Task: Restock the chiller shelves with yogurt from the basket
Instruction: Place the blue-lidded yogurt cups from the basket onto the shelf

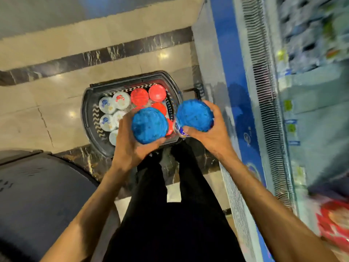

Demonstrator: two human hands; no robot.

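Glossy beige floor (56, 114), dark stripes (113, 53)

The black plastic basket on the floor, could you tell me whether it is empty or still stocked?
Still stocked: the black plastic basket holds red-lidded tubs and white-lidded tubs, packed upright side by side.

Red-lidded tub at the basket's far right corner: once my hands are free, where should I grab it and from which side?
Probably from straight above, fingers around the lid rim of the red-lidded tub. It stands upright with its round lid facing up, and the basket wall and a neighbouring red tub crowd its sides. Both the left hand and right hand hold blue-lidded tubs now.
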